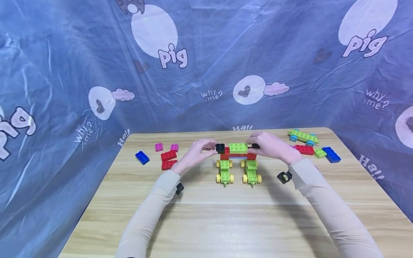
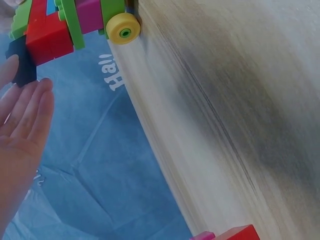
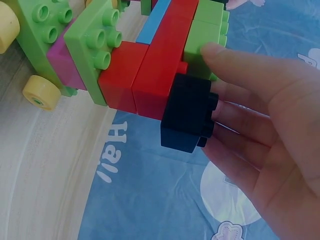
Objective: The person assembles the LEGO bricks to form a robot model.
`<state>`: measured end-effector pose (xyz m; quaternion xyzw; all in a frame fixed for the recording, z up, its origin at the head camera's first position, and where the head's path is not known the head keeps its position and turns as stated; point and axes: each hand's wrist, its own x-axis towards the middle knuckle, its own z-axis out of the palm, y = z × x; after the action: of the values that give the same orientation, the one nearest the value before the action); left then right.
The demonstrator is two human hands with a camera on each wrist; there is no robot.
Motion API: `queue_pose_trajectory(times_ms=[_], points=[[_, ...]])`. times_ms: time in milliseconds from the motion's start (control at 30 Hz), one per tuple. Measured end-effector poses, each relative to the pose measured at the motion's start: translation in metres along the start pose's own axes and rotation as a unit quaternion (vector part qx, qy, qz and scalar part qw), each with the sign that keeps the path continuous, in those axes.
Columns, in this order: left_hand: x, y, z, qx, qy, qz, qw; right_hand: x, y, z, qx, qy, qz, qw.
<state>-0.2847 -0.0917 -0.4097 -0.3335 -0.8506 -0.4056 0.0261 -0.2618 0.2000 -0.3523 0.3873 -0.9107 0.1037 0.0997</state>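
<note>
A toy-brick structure stands on the table: two light green wheeled bases (image 1: pixel 225 175) with yellow wheels carry red bricks (image 3: pixel 160 60) that bridge them. On top sits a light green brick (image 1: pixel 238 148). A black brick (image 1: pixel 220 148) is at the bridge's left end, and my left hand (image 1: pixel 200 150) pinches it between thumb and fingers. Another black brick (image 3: pixel 187 112) is on the right end. My right hand (image 1: pixel 269 145) holds the light green brick there, its thumb on the near face and its fingers behind, partly hidden by the black brick's studs.
Left on the table lie a blue brick (image 1: pixel 142 157), pink bricks (image 1: pixel 159 147) and red bricks (image 1: pixel 169 155). To the right are a green wheeled base (image 1: pixel 303 137) with blue wheels, a red brick (image 1: pixel 304 149), a small green brick (image 1: pixel 320 153) and blue bricks (image 1: pixel 331 154). A printed curtain (image 1: pixel 206 71) hangs behind.
</note>
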Motion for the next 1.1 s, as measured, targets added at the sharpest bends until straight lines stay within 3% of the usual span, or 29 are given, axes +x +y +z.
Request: queue_pose_trajectory(times_ms=[233,500,867,1100], points=[[-0.003,0.002,-0.006,0.0,-0.011,-0.016,0.9998,0.0,0.0,0.001,0.0,-0.002,0.001,1.0],[-0.014,-0.003,-0.027,0.021,-0.003,-0.008,0.9997,-0.001,0.002,0.002,0.0,0.004,0.001,1.0],[-0.047,-0.019,-0.078,0.087,0.042,-0.009,0.9953,0.0,0.002,0.002,-0.008,0.003,0.005,1.0],[-0.073,-0.036,-0.115,0.144,0.057,-0.036,0.9872,-0.002,0.003,0.001,-0.008,0.0,0.005,1.0]])
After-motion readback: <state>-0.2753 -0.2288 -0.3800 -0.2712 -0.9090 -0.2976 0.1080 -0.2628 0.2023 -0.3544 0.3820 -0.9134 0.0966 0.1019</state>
